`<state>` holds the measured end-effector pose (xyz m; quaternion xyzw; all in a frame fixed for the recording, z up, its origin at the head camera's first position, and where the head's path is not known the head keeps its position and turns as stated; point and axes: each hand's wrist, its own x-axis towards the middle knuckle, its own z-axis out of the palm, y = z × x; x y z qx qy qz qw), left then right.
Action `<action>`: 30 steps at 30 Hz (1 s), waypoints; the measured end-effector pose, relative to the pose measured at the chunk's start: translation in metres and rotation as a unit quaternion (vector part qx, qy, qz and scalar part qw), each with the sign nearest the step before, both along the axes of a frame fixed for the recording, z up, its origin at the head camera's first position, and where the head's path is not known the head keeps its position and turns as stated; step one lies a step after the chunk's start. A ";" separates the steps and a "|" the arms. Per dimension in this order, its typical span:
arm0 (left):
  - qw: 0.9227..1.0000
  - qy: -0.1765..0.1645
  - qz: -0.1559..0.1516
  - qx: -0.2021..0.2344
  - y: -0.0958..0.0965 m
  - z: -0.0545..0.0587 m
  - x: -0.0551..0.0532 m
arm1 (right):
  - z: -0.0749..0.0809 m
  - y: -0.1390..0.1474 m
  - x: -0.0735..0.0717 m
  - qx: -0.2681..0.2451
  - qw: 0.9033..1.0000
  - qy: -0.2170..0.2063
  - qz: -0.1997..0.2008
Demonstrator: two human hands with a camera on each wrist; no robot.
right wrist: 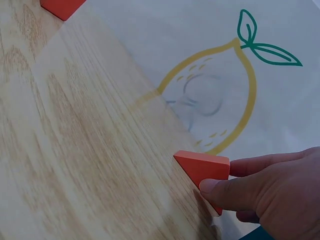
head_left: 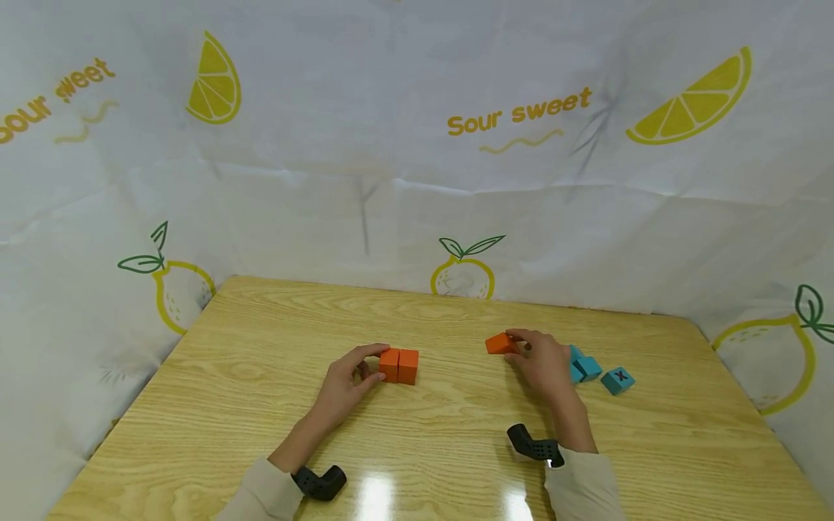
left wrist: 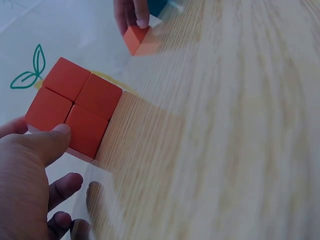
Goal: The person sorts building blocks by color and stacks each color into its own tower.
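Orange blocks [head_left: 408,367] are held by both hands [head_left: 340,387], well apart.

My sleeves [head_left: 586,486], beige; cubes [head_left: 407,367], orange; wedge [head_left: 498,344], orange; blocks [head_left: 590,368], blue; table [head_left: 449,427], yellowish wood-grain; sheet [head_left: 365,108], white with yellow-and-green lemon print [head_left: 462,278]

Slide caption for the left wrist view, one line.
Left hand holds four orange blocks in a two-by-two square; beyond, the right hand pinches an orange wedge.
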<state>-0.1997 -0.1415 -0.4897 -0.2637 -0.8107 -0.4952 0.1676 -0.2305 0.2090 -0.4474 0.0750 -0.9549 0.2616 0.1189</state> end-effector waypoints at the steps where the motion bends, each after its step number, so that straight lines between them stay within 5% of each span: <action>1: 1.000 0.001 0.000 0.000 0.000 0.000 0.000 | 0.000 0.000 0.000 0.002 1.000 0.002 0.000; 15: 1.000 0.002 -0.001 0.001 0.000 0.000 -0.001 | -0.001 0.001 0.000 0.004 1.000 -0.015 0.008; 30: 1.000 0.007 -0.006 0.008 0.000 -0.003 -0.001 | 0.004 -0.003 -0.001 -0.086 0.996 -0.020 0.022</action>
